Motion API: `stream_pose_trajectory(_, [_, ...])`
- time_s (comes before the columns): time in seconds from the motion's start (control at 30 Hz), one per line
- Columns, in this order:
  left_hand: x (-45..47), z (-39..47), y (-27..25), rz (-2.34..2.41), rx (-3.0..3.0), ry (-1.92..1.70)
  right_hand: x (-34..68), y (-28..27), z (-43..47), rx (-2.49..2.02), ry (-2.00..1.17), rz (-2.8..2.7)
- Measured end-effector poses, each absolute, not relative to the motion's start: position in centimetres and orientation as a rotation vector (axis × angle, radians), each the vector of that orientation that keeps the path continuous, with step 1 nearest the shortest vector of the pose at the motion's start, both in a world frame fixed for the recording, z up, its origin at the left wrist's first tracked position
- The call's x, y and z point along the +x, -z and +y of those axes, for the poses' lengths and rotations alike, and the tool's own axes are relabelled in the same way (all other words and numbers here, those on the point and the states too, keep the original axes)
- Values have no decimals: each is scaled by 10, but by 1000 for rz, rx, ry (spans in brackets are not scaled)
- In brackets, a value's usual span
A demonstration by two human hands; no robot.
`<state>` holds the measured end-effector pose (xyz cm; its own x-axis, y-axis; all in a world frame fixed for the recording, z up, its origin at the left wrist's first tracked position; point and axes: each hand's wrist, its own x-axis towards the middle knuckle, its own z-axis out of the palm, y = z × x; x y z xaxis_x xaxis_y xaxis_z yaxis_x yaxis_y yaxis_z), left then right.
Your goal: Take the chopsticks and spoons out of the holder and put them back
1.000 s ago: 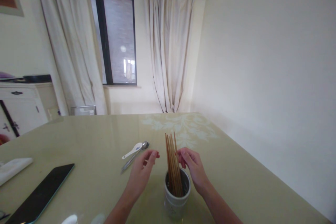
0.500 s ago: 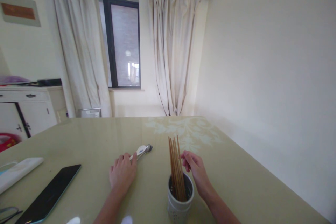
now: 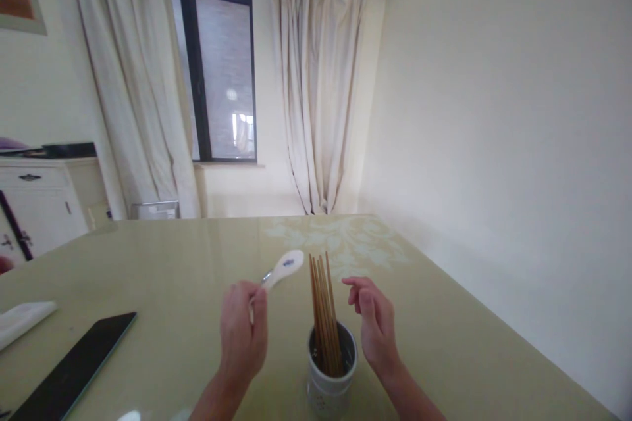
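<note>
My left hand (image 3: 244, 325) is closed around the handle of a white ceramic spoon (image 3: 289, 264) with a small blue mark, its broad end raised towards the right. Just behind that handle a bit of shiny metal spoon (image 3: 267, 275) shows; whether it is held too, I cannot tell. Several brown chopsticks (image 3: 323, 316) stand upright in a pale grey holder (image 3: 333, 388) between my hands. To the right of the chopsticks my right hand (image 3: 378, 316) hovers with the index finger stretched out and the others loosely bent, nothing visible in it.
On the left of the glossy greenish table (image 3: 187, 256) lie a dark tablet-like slab (image 3: 79, 362) and a white object (image 3: 24, 321). A white cabinet (image 3: 44, 204) stands beyond. A wall (image 3: 494, 145) runs along the right side.
My left hand has lifted the white spoon off the table and turned it up to the right. My right hand has moved slightly away from the chopsticks. The view has shifted a little rightward.
</note>
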<state>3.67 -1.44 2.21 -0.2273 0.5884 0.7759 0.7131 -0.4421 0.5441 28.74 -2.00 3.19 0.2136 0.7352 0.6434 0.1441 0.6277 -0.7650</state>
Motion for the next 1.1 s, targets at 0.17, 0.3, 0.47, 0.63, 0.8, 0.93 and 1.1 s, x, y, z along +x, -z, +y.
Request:
stream_pose_trajectory(0.17, [69,-46,-7,-1026,-2371,1600,278,-35,-44,-737,-450,-1483])
stream_pose_trajectory(0.3, [61,-36,1,-1001,-2480,1743,281,-40,-39,-796,-533,-1308])
stream_pose_trajectory(0.47, [27,6,3,-1939,-2010,1396,296,-52,-29,-818,-536,-1204])
stream_pose_trajectory(0.63, [6,21,16,-2337,-1851,589,300,-56,-30,-770,-405,-1472])
stream_pose_trajectory(0.8, [6,21,18,-2414,-1920,386,294,-54,-31,-740,-317,-1750])
stream_pose_trajectory(0.93, [6,25,18,-2449,-1953,493,292,-49,-30,-743,-196,-1865])
stream_pose_trajectory(1.1, [5,31,21,-2452,-1924,618,292,-47,-28,-698,-150,-1897])
